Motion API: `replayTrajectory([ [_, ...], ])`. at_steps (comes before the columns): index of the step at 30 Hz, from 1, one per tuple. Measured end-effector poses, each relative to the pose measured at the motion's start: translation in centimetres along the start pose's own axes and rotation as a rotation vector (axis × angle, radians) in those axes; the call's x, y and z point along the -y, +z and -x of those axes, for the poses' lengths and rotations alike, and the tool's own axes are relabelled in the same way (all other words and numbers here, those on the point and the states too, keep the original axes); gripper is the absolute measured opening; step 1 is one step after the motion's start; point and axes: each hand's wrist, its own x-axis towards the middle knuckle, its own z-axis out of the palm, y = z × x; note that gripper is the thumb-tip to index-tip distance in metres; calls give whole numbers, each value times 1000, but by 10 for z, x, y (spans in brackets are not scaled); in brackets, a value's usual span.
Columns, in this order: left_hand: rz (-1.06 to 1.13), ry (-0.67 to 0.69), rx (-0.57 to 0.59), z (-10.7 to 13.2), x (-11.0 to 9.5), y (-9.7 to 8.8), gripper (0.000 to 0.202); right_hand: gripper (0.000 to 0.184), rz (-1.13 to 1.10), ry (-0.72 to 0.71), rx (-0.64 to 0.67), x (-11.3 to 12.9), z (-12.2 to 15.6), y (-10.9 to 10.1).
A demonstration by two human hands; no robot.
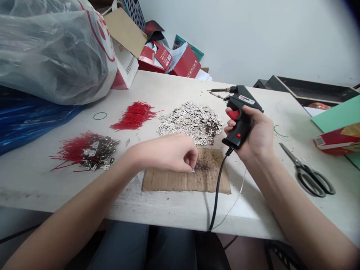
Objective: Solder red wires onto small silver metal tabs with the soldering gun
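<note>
My right hand (pixel 254 135) grips a black soldering gun (pixel 239 116) with a red trigger, its tip pointing left above the table. Its black cord (pixel 218 191) drops over the front edge. My left hand (pixel 171 152) is closed in a pinch over a scorched piece of cardboard (pixel 202 176), holding a small metal piece against it. Just behind the cardboard lies a heap of silver metal tabs (pixel 191 120). A bundle of short red wires (pixel 135 115) sits left of that heap.
A pile of red wires with tabs attached (pixel 90 150) lies at the left. Scissors (pixel 309 174) rest at the right. A large plastic bag (pixel 53 48), red boxes (pixel 182 62) and a dark tray (pixel 312 90) line the back. A green band (pixel 100 116) lies nearby.
</note>
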Motion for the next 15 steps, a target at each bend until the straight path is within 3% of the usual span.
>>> replayTrajectory([
  [8, 50, 131, 25, -2, -2, -1, 18, 14, 18, -11, 19, -1, 2, 0],
  [15, 31, 119, 22, -3, 1, -1, 15, 15, 28, 2, 5, 0, 1, 1],
])
